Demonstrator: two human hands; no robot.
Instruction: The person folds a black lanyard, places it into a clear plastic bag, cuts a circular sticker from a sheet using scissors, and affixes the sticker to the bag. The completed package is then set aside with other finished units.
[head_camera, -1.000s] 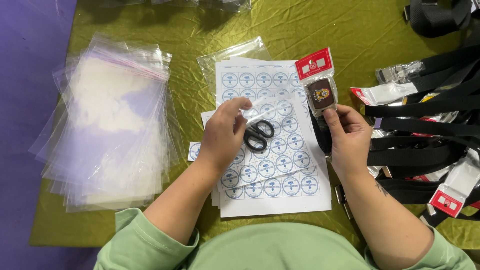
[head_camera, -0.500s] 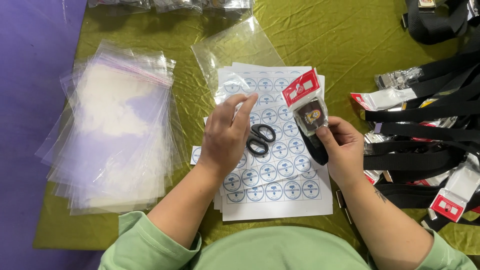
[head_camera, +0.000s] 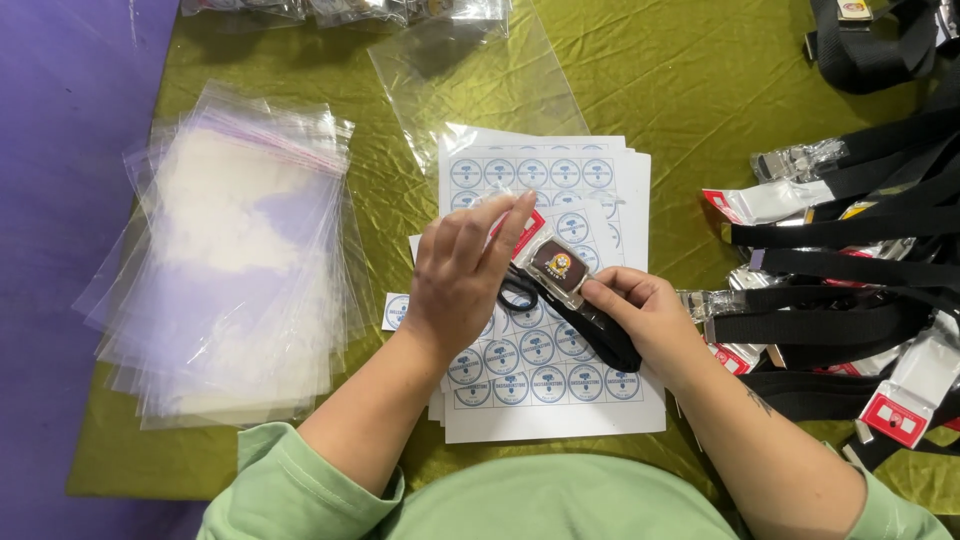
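Note:
My right hand (head_camera: 640, 315) grips a black strap with a metal buckle (head_camera: 558, 268) that carries a brown badge and a red-and-white tag. My left hand (head_camera: 462, 275) pinches the tag end of that buckle with its fingertips. Both hands hover over a stack of white sheets of round blue stickers (head_camera: 545, 375). Black scissors (head_camera: 517, 290) lie on the sheets, mostly hidden under my left hand.
A pile of clear plastic bags (head_camera: 235, 270) lies at the left on the olive cloth (head_camera: 700, 80). One loose clear bag (head_camera: 470, 75) lies above the sheets. A heap of black straps with buckles and tags (head_camera: 860, 270) fills the right side. A single cut sticker (head_camera: 396, 311) lies beside the sheets.
My right hand has carried the buckle leftward and down toward the middle of the sheets. My left hand has come off the scissors and closed its fingers on the buckle's tag.

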